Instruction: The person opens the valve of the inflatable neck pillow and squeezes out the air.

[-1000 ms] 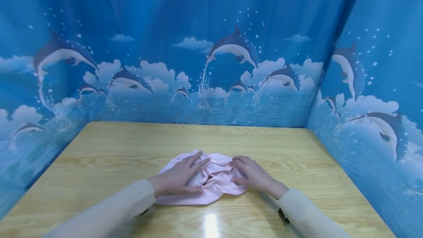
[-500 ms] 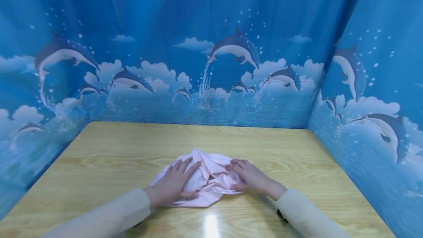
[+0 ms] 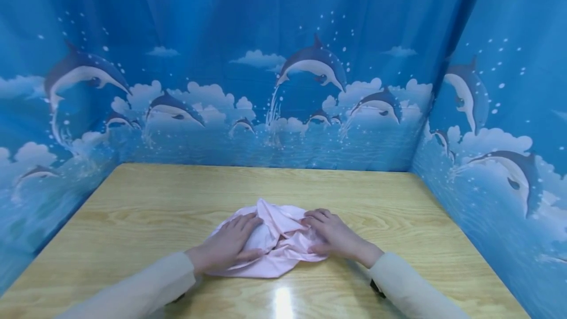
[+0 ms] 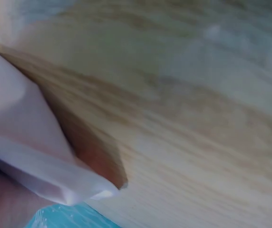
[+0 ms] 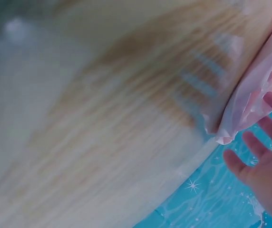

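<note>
A crumpled pale pink cloth (image 3: 276, 262) lies in a loose heap on the table before me, with a folded peak standing at its back. My left hand (image 3: 228, 244) rests over its left side, fingers loosely spread; in the left wrist view, a raised fold of the cloth (image 4: 26, 118) hides most of that hand. On the right side, my right hand (image 3: 338, 235) lies at the cloth's edge with relaxed fingers. The right wrist view has the fingers of the right hand (image 5: 269, 166) spread beside the cloth (image 5: 252, 95), not curled round it.
The wood-grain table (image 3: 177, 196) extends behind and to both sides of the cloth. A blue curtain with dolphins (image 3: 221, 112) encloses the back and the sides. Light glares on the tabletop near the front.
My left hand has drawn back leftward and a little toward me across the cloth. A fold now stands up at the back of the heap. The right hand has hardly moved.
</note>
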`<action>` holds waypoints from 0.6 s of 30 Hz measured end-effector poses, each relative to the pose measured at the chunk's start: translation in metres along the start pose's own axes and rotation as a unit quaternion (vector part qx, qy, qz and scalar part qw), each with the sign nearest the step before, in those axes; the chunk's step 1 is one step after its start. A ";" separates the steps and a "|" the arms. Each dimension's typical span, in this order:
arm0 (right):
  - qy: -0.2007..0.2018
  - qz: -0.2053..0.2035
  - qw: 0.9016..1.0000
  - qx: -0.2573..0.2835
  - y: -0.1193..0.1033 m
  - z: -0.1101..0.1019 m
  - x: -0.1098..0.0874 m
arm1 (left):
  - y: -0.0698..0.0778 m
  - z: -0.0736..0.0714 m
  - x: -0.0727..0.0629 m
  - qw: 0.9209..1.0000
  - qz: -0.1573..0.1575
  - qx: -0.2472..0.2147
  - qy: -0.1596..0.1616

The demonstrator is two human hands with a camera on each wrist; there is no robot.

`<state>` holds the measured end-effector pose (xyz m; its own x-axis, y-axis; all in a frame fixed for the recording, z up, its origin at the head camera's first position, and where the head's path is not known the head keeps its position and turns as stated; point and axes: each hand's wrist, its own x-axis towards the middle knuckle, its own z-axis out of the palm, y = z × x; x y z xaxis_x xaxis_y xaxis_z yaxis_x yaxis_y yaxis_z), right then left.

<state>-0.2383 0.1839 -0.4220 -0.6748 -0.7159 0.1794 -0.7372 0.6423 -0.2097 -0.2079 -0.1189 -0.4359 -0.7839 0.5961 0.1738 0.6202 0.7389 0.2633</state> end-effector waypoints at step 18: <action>-0.013 0.047 0.999 0.020 0.001 0.001 -0.003 | 0.003 -0.004 -0.003 0.997 -0.060 0.053 -0.009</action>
<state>-0.2375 0.1864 -0.4237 -0.7397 -0.6597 0.1329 -0.6681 0.6963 -0.2624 -0.2042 -0.1197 -0.4318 -0.8529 0.5058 0.1291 0.5217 0.8339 0.1802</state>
